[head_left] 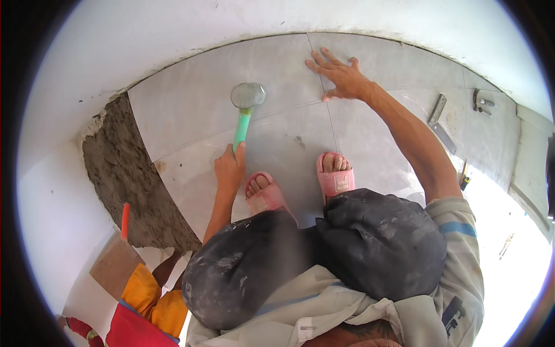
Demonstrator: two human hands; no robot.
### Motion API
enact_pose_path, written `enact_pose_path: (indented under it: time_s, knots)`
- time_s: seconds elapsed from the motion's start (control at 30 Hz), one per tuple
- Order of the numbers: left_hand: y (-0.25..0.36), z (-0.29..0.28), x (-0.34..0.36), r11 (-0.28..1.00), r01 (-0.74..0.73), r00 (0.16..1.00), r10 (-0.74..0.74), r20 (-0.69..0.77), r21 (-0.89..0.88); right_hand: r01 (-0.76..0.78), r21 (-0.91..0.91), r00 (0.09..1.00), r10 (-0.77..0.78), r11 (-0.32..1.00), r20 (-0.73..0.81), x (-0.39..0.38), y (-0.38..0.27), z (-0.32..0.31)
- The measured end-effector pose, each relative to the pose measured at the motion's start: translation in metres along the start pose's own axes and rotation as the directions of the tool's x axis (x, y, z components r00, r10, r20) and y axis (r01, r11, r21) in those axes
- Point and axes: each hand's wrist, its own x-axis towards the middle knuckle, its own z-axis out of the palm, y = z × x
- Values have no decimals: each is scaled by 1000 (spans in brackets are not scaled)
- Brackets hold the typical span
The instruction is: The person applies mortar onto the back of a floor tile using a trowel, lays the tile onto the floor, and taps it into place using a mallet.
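Note:
My left hand [230, 169] grips the green handle [242, 126] of a mallet whose pale round head [248, 95] is over the grey floor tiles [202, 104]. My right hand [341, 78] rests with fingers spread on the tiles by a thin seam near the wall's foot. Between my arms are my two feet in pink slides [334, 179], below my bent, dust-marked knees.
Wet mortar [133, 173] borders the tiles at left, with a red-orange rod-like object [125, 220]. A co-worker in red and orange [139, 303] is at lower left. A metal square [442, 124] and small tools [483, 104] lie at right. White walls [277, 16] surround the tiles.

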Motion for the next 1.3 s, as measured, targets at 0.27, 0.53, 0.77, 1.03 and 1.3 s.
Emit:
enact_pose_path:
  time_s: [0.27,0.53,0.77,1.03,1.3]
  knots:
    - [13,-15,-21,928,-332,920,279,-275,-167,-18,-26,999,17,1000,-42,-3,-5,4]
    - [29,-13,1,986,-16,999,21,27,-165,-78,-10,996,78,997,40,0,-6,-4]
    - [7,-3,6,992,124,991,-125,44,13,-65,47,997,63,997,46,7,-16,-14]
    - [-21,18,-23,990,25,999,-22,27,-138,-156,142,985,164,977,-43,0,-9,-8]
    - [-76,-24,-25,849,527,850,-527,-26,41,-192,129,978,201,973,-61,2,-10,-2]
